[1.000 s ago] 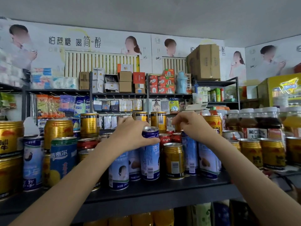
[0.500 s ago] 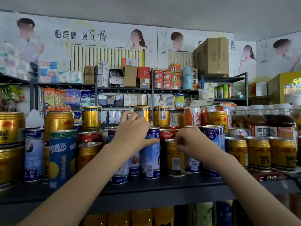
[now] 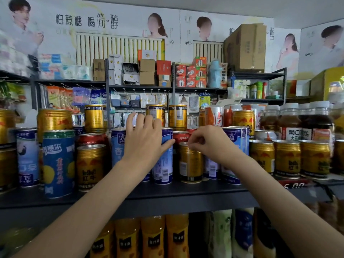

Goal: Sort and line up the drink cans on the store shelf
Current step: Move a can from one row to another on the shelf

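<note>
Mixed drink cans crowd a dark shelf (image 3: 186,191). My left hand (image 3: 144,140) hovers in front of a tall blue-and-white can (image 3: 164,162). Its fingers are spread and raised, and the thumb lies across the can's upper part. A second blue can (image 3: 117,144) stands just left of that hand. My right hand (image 3: 206,144) has its fingers curled and pinches the top rim of a short gold can (image 3: 189,162) at the shelf front. Behind it sit red cans (image 3: 181,136), with another blue-and-white can (image 3: 237,138) to the right.
Three gold cans (image 3: 287,158) line the front right, with dark bottles (image 3: 290,125) behind. At left stand a green-topped blue can (image 3: 58,164), a gold can (image 3: 91,164) and a red can (image 3: 93,139). Gold cans (image 3: 177,117) are stacked on top. Juice bottles (image 3: 152,237) fill the lower shelf.
My right hand came down from the cans at the back to the gold can's rim. The left hand's fingers lifted and straightened off the blue can's top.
</note>
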`<state>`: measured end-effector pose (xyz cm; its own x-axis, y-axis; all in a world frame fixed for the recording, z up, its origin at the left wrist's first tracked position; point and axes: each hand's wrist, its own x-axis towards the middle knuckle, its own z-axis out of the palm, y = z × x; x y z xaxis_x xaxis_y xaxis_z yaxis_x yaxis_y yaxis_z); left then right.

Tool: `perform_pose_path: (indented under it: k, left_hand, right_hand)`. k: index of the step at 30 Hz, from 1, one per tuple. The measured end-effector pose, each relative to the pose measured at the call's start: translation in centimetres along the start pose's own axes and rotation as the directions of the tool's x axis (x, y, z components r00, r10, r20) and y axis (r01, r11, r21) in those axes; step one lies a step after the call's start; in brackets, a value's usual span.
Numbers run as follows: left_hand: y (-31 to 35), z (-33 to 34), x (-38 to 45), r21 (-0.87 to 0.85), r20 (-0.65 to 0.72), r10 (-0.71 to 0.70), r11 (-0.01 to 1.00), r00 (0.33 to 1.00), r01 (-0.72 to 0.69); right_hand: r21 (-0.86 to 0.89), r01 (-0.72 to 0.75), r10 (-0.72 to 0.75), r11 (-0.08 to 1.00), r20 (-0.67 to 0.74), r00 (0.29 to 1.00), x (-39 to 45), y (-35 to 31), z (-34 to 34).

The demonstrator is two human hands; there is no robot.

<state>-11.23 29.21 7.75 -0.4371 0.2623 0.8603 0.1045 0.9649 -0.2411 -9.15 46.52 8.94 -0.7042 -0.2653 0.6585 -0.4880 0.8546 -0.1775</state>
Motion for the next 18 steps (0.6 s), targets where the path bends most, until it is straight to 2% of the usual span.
perform_pose_path:
  k: [4, 10, 12, 14, 16, 18]
  left_hand:
    - [0.2, 0.0, 0.0, 0.016, 0.035, -0.010, 1.000, 0.999, 0.010]
    - [0.3, 0.4, 0.0, 0.020, -0.002, -0.027, 0.999, 1.000, 0.027]
    - [0.3, 0.5, 0.0, 0.019, 0.006, -0.037, 0.999, 0.999, 0.037]
    - [0.4, 0.5, -0.1, 0.003, -0.003, -0.036, 0.999, 0.999, 0.036]
    - [0.6, 0.6, -0.6, -0.040, -0.085, -0.019, 0.999, 0.996, 0.016]
    - [1.1, 0.9, -1.6, -0.140, -0.220, 0.018, 0.989, 0.975, -0.050]
  right_hand:
    - [0.127, -0.007, 0.007, 0.992, 0.001, 1.000, 1.4, -0.5, 0.6]
    - [0.166, 0.044, -0.045, 0.985, 0.005, 0.999, 1.6, -0.6, 0.6]
    - [0.120, 0.032, -0.039, 0.992, 0.056, 0.998, 1.3, 0.1, -0.8]
    - [0.005, 0.028, -0.029, 1.000, 0.157, 0.987, 0.8, 0.8, -1.8]
    - [-0.048, 0.050, -0.040, 0.998, 0.201, 0.979, 0.4, 1.0, -2.0]
    - [-0.021, 0.053, -0.049, 0.998, 0.156, 0.987, 0.2, 1.0, -1.7]
